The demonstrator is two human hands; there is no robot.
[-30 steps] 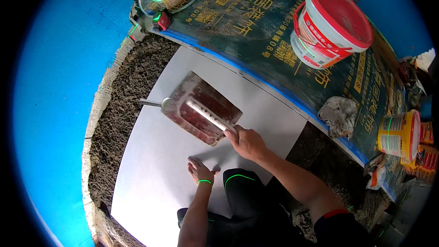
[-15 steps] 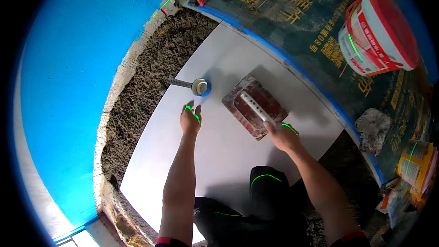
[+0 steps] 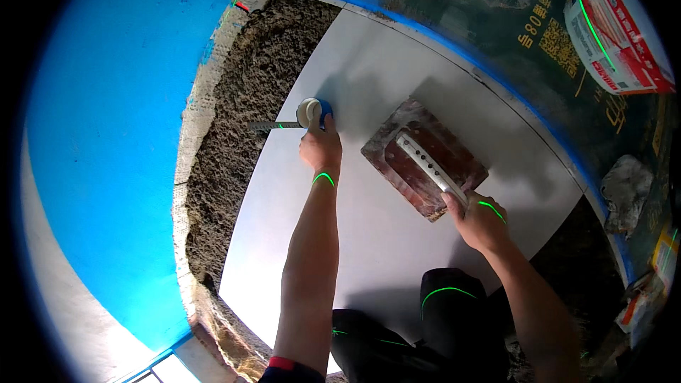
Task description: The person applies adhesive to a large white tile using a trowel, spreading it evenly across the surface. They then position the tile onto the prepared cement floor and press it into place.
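Note:
My left hand (image 3: pixel 321 147) has its fingers at the near side of a small round thing (image 3: pixel 325 108), white-rimmed and blue-sided. A dark strip with ruler-like marks (image 3: pixel 264 126) sticks out from it to the left. The fingers seem closed on its rim, partly hiding it. In my right hand (image 3: pixel 484 223) is the near end of the pale, holed handle of a reddish-brown rectangular float (image 3: pixel 404 183). The float is over a large white slab (image 3: pixel 369 255); whether it touches cannot be told.
Rough grey-brown mortar (image 3: pixel 248 85) borders the slab on the left, beside a blue wall (image 3: pixel 120 142). Right of the slab's blue-edged border lies a dark green printed sheet (image 3: pixel 454 35). On it stand a white-and-red bucket (image 3: pixel 603 35) and a crumpled grey lump (image 3: pixel 626 195). My dark-clad knees (image 3: pixel 454 312) are near.
My left hand has reached forward onto the round thing, and its marked strip has swung slightly. The float stays in my right hand. The whole view has shifted.

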